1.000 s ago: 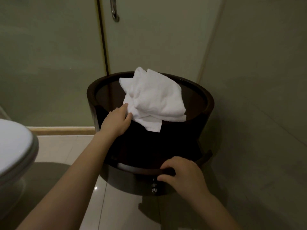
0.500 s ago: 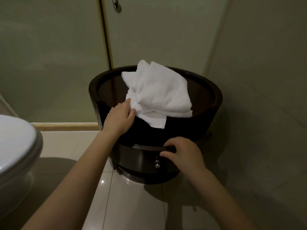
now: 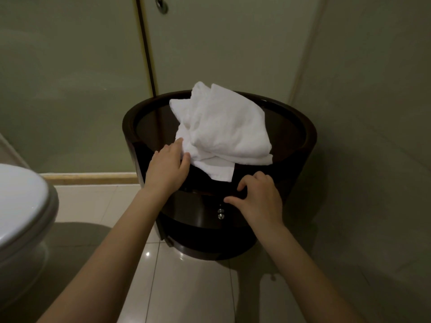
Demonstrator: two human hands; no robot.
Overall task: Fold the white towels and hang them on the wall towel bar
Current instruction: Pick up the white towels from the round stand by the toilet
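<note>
Left hand was on the near-left edge of the white towels, thumb and forefinger either side of a fold. It read as a light pinch; the other fingers were hard to make out. Right hand sat lower, fingers loosely curled, thumb splayed, tips against the dark front of the round stand. It held nothing.

Towels were one crumpled heap on the stand's top, left of centre, with one corner hanging over the near rim between the two hands. Couldn't tell how many towels were in the heap. None folded. Towel bar wasn't in view.

Surroundings: toilet near left, glass door with a metal handle behind the stand, plain wall on the right, glossy floor tiles below.

Step, my read: the very start, picking up and separating the first towel. Folding hadn't begun.

Next move needs:
- the right hand up off the stand front to the hanging corner or the right side of the heap
- one towel lifted clear of the rest, so the layers need teasing apart first
- two corners found and the cloth shaken flat before any fold

Risk: pulling on the left edge alone could drag the whole heap over the near rim onto the floor.
</note>
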